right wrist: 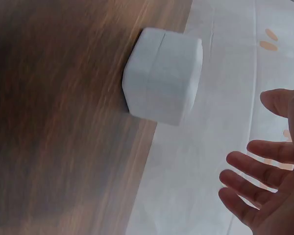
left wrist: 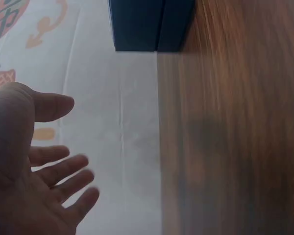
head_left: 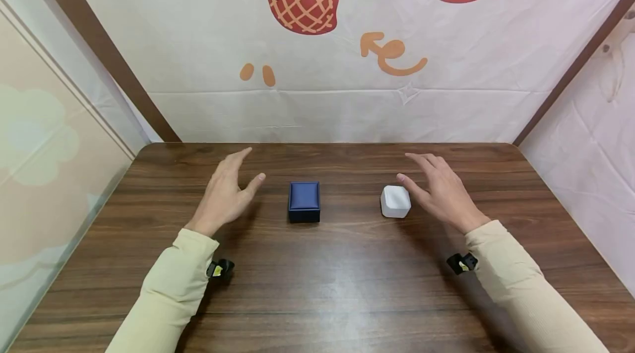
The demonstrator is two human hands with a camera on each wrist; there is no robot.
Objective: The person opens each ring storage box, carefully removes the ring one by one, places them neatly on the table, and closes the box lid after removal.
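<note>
A dark blue square jewelry box (head_left: 305, 201), its lid closed, stands left of the table's middle. To its right sits a smaller white box (head_left: 395, 202) with rounded corners, also closed. My left hand (head_left: 224, 193) hovers left of the blue box, fingers extended, thumb apart, holding nothing. Beside the white box, my right hand (head_left: 439, 190) is held over the table with its thumb close to that box; a gap shows between them in the right wrist view. The left wrist view shows the blue box (left wrist: 149, 24) apart from the fingers (left wrist: 68, 176).
Both boxes rest on a brown wood-grain table (head_left: 317, 276). A white printed cloth (head_left: 317, 110) hangs behind the table's far edge, with more fabric walls at left and right. Small black devices (head_left: 220, 268) are strapped at both wrists.
</note>
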